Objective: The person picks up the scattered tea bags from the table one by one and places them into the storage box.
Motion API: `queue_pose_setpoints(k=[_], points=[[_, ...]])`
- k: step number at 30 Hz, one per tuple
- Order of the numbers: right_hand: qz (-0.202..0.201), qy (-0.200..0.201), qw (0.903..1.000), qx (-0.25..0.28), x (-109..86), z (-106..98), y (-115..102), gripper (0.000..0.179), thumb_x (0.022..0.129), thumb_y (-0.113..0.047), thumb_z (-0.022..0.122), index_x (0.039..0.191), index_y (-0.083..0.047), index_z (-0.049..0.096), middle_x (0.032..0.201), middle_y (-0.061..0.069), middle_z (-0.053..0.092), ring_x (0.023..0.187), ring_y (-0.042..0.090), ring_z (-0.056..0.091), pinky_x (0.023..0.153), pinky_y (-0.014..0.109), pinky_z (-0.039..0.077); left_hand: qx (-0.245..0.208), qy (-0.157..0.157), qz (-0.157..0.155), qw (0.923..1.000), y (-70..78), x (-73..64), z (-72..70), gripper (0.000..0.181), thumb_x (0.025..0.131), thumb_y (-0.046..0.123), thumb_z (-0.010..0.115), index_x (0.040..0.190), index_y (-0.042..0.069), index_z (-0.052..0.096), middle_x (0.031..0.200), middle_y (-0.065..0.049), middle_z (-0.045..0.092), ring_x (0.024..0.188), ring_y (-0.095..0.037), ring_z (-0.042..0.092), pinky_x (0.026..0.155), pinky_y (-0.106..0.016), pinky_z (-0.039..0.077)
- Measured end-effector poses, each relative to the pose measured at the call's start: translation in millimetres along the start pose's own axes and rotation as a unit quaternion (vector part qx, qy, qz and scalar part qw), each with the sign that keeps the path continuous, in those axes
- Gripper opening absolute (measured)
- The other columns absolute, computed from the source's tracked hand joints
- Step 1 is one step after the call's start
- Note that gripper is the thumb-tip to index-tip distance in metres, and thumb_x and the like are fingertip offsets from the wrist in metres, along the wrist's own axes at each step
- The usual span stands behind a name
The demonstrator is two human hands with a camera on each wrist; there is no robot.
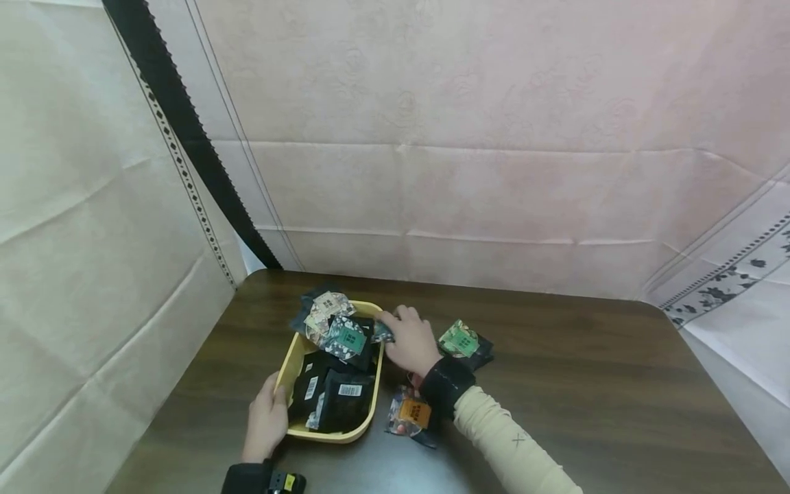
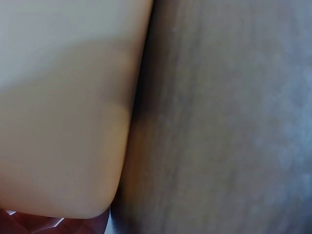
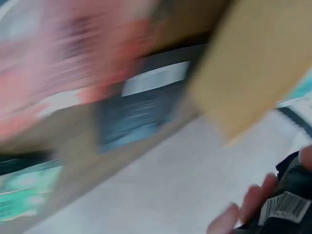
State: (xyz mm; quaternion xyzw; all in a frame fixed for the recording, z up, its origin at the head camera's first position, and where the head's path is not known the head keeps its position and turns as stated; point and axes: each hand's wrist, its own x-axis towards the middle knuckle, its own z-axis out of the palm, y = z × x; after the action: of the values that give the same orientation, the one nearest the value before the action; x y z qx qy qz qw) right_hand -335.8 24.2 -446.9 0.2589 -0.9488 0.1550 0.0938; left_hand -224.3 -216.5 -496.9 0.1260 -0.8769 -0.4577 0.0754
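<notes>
Brown wood grain is covering the bench (image 1: 586, 370), and pale sheets (image 1: 494, 192) are hanging behind and left of it. I'm seeing the left hand (image 1: 268, 418) gripping the yellow basket (image 1: 336, 437), which is holding dark packets (image 1: 350, 409). At its right rim, the right hand (image 1: 412, 341) is pinching a barcoded packet (image 3: 287, 207) between its fingers. Near that forearm, a green-labelled packet (image 1: 459, 338) and an orange-labelled packet (image 1: 410, 412) are lying; the wrist is partly hiding what looks like a pink packet (image 3: 97, 53).
</notes>
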Motion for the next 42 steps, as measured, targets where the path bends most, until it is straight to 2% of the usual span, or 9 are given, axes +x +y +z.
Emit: queue_pose_setpoints(k=[6,9,12,17,21,26,30,36,42], points=[[-0.093,-0.034,0.9943,-0.041,12.7,-9.5,-49.5,0.057,0.074,-0.027,0.066,0.129,-0.027,0.052,0.121,0.006,0.049,0.108,0.023,0.042,0.077,0.042,0.042,-0.015,0.015,0.014,0.9997,-2.0,-0.7,2.7,0.036,0.096,0.002,0.03,0.13,-0.008,0.037,0.119,-0.035,0.047,0.104,-0.045,0.049,0.081,-0.056,0.043],[-0.128,-0.054,0.9867,-0.085,19.2,-14.2,-75.0,0.057,0.073,-0.032,0.068,0.128,-0.028,0.053,0.124,0.004,0.05,0.114,0.023,0.041,0.083,0.045,0.041,-0.011,0.043,0.043,0.9981,-4.3,-2.4,4.7,0.033,0.095,0.002,0.033,0.125,-0.009,0.042,0.112,-0.035,0.051,0.097,-0.044,0.053,0.075,-0.054,0.046],[-0.16,-0.077,0.9748,-0.135,24.8,-16.8,-97.7,0.054,0.072,-0.038,0.071,0.123,-0.028,0.057,0.119,0.0,0.055,0.11,0.019,0.044,0.087,0.046,0.04,-0.011,0.064,0.066,0.9957,-6.7,-3.6,6.0,0.031,0.094,0.002,0.034,0.122,-0.009,0.045,0.106,-0.034,0.054,0.092,-0.043,0.055,0.07,-0.053,0.047],[-0.203,-0.102,0.953,-0.2,32.4,-15.4,-113.7,0.054,0.068,-0.053,0.071,0.115,-0.03,0.062,0.115,-0.006,0.058,0.109,0.016,0.046,0.094,0.048,0.035,-0.021,0.032,0.052,0.9979,-3.9,-2.9,9.0,0.034,0.095,0.003,0.033,0.126,-0.008,0.042,0.112,-0.033,0.052,0.099,-0.043,0.052,0.076,-0.055,0.045],[-0.219,-0.105,0.9525,-0.183,33.7,-14.8,-113.8,0.063,0.062,-0.063,0.069,0.114,-0.029,0.064,0.121,-0.004,0.056,0.117,0.02,0.042,0.096,0.051,0.032,-0.015,0.014,0.043,0.9989,-1.5,-3.4,8.3,0.035,0.097,0.003,0.032,0.128,-0.008,0.04,0.116,-0.032,0.052,0.102,-0.042,0.051,0.079,-0.054,0.044],[-0.232,-0.059,0.9645,-0.112,32.1,-18.2,-101.8,0.061,0.071,-0.062,0.062,0.118,-0.023,0.062,0.127,0.002,0.053,0.124,0.024,0.037,0.098,0.051,0.03,-0.012,0.024,0.051,0.9983,-5.2,-3.8,4.1,0.034,0.096,0.001,0.033,0.128,-0.008,0.041,0.115,-0.032,0.052,0.102,-0.042,0.051,0.08,-0.055,0.043],[-0.21,-0.016,0.9742,-0.081,29.3,-20.6,-75.4,0.056,0.079,-0.06,0.056,0.118,-0.02,0.062,0.126,0.006,0.053,0.121,0.024,0.04,0.095,0.048,0.035,-0.014,0.028,0.042,0.9986,-5.0,-3.7,2.8,0.035,0.096,0.001,0.033,0.128,-0.008,0.04,0.116,-0.033,0.05,0.103,-0.043,0.05,0.081,-0.055,0.042],[-0.129,-0.002,0.9904,-0.052,14.4,-15.3,-20.5,0.048,0.082,-0.05,0.058,0.114,-0.015,0.063,0.121,0.009,0.055,0.115,0.024,0.043,0.089,0.046,0.038,-0.005,0.024,0.023,0.9994,-2.4,-4.7,-0.3,0.035,0.096,0.002,0.032,0.129,-0.008,0.039,0.117,-0.035,0.048,0.102,-0.044,0.05,0.08,-0.054,0.043],[-0.025,-0.025,0.998,-0.052,-12.4,-1.4,46.5,0.047,0.077,-0.036,0.065,0.117,-0.013,0.061,0.124,0.012,0.053,0.117,0.029,0.041,0.089,0.051,0.037,-0.003,0.007,0.017,0.9998,-2.2,-2.6,1.3,0.036,0.096,0.002,0.031,0.131,-0.008,0.036,0.121,-0.035,0.045,0.108,-0.046,0.045,0.086,-0.057,0.039]])
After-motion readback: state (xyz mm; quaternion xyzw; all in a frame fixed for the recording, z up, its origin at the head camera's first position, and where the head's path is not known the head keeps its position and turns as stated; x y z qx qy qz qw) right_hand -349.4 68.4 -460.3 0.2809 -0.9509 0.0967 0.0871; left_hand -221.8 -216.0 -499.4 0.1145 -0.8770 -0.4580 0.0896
